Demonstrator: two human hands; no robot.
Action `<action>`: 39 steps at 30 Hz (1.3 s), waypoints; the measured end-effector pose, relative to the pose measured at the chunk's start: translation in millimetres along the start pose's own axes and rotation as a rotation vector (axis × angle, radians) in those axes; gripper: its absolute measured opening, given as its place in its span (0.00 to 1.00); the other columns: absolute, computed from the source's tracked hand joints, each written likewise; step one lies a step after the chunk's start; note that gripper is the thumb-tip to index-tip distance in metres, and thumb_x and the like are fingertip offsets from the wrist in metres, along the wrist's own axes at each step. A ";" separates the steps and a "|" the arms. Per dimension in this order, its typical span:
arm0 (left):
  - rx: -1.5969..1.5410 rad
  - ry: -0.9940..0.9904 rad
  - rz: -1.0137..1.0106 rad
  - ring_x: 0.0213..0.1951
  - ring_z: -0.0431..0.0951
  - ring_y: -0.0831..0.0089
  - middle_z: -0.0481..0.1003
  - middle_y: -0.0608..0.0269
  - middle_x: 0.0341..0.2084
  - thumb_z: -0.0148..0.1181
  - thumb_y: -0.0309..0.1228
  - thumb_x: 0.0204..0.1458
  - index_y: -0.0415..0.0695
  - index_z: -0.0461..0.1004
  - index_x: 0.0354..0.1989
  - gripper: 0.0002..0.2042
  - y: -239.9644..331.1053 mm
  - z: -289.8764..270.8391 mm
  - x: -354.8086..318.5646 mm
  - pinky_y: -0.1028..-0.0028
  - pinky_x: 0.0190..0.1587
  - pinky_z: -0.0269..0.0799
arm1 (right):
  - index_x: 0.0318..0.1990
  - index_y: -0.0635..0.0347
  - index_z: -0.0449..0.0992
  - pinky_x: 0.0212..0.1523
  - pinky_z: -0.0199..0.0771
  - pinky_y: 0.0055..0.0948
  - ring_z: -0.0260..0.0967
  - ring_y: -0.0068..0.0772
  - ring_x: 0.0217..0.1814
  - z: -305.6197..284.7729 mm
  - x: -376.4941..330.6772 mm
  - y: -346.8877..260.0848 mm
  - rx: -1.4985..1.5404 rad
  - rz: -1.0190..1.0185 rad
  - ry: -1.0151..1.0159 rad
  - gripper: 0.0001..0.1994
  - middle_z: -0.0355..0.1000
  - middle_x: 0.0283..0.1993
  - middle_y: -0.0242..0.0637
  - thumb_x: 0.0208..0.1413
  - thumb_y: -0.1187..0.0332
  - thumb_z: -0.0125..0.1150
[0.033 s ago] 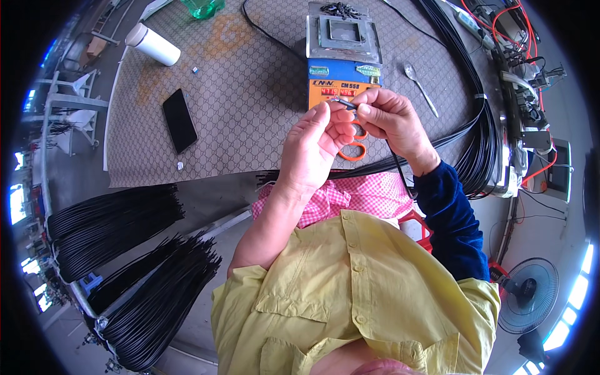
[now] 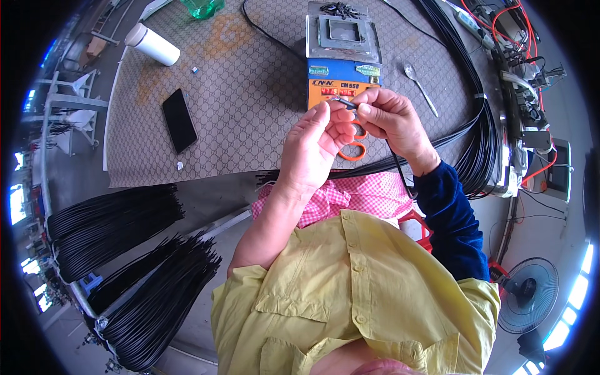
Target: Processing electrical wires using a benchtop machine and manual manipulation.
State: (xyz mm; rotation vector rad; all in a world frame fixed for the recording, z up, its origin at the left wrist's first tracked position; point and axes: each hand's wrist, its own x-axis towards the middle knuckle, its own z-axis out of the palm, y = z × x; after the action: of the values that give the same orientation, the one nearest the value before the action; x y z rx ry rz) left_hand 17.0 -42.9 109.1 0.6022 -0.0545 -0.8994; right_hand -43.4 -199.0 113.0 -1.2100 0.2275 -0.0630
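Fingers (image 2: pixel 330 119) of the left hand (image 2: pixel 312 147) are pinched together on the end of a thin black cable (image 2: pixel 395 164), and the right hand (image 2: pixel 394 119) pinches the same cable end from the other side, thumb and forefinger closed on it; the two hands meet just above the counter (image 2: pixel 250 125), in front of the orange and blue box machine (image 2: pixel 342 69). I note the cable runs from the pinch down past the right wrist toward the blue sleeve (image 2: pixel 450 219). Whatever small part sits at the cable tip is too small for me to identify. In my judgement, the step is done well by keeping both pinches close to the tip, holding the end straight and steady, and letting the slack hang free so it does not tug. Orange-handled scissors (image 2: pixel 356 147) lie on the counter directly beneath the hands, partly hidden. On labels: the machine carries a blue band with small green stickers across its upper front and an orange panel with red lit digits below; its top is a grey metal plate with a square recess. A white cylindrical container (image 2: pixel 153 45) lies on its side at the far left of the counter, a black phone (image 2: pixel 179 120) lies flat nearer, and a metal spoon (image 2: pixel 420 84) rests right of the machine. Bundles of black cables (image 2: pixel 119 219) lie at lower left.
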 end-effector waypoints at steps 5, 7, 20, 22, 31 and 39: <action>-0.005 0.003 -0.004 0.31 0.72 0.76 0.71 0.62 0.30 0.44 0.34 0.55 0.38 0.68 0.40 0.13 -2.3 -1.3 1.1 0.77 0.36 0.69 | 0.36 0.63 0.70 0.16 0.50 0.10 0.52 0.11 0.17 -1.7 -2.3 1.1 0.108 0.081 0.024 0.06 0.63 0.23 0.24 0.52 0.72 0.52; -0.006 0.003 -0.007 0.31 0.72 0.76 0.71 0.63 0.29 0.44 0.34 0.55 0.38 0.68 0.40 0.13 -2.5 -1.5 1.5 0.77 0.36 0.69 | 0.37 0.62 0.70 0.15 0.50 0.10 0.53 0.10 0.17 -0.6 -3.5 1.1 0.147 0.114 0.035 0.06 0.63 0.23 0.24 0.52 0.72 0.52; 0.018 0.049 -0.041 0.29 0.72 0.77 0.71 0.63 0.27 0.45 0.40 0.55 0.39 0.68 0.38 0.16 1.7 -0.9 4.2 0.78 0.35 0.69 | 0.34 0.62 0.70 0.16 0.51 0.09 0.54 0.10 0.18 7.8 -5.0 2.0 0.070 0.079 0.105 0.05 0.64 0.23 0.24 0.52 0.72 0.54; 0.005 0.061 -0.048 0.28 0.72 0.77 0.72 0.63 0.26 0.45 0.39 0.55 0.39 0.69 0.35 0.14 3.6 1.1 5.2 0.78 0.34 0.69 | 0.34 0.62 0.70 0.16 0.51 0.09 0.54 0.10 0.18 8.0 -5.9 2.8 0.051 0.052 0.104 0.04 0.64 0.23 0.25 0.52 0.72 0.54; 0.025 0.075 -0.056 0.27 0.72 0.77 0.72 0.63 0.24 0.47 0.41 0.53 0.39 0.69 0.33 0.15 4.6 1.5 6.1 0.79 0.33 0.69 | 0.33 0.63 0.71 0.17 0.51 0.09 0.53 0.09 0.18 10.0 -8.3 6.6 0.012 -0.050 0.070 0.03 0.64 0.22 0.24 0.50 0.76 0.55; 0.036 0.110 -0.075 0.27 0.73 0.76 0.72 0.61 0.25 0.49 0.37 0.52 0.39 0.69 0.33 0.13 8.2 0.8 5.2 0.78 0.33 0.69 | 0.34 0.64 0.71 0.34 0.67 0.14 0.65 0.15 0.31 13.9 -10.6 10.4 -0.129 -0.146 0.150 0.05 0.70 0.29 0.29 0.48 0.78 0.56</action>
State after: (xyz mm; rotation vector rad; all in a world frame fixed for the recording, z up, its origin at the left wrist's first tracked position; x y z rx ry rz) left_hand 25.9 -43.3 112.9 0.6902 0.0514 -0.9377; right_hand -51.6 -180.7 109.5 -1.3504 0.2771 -0.2706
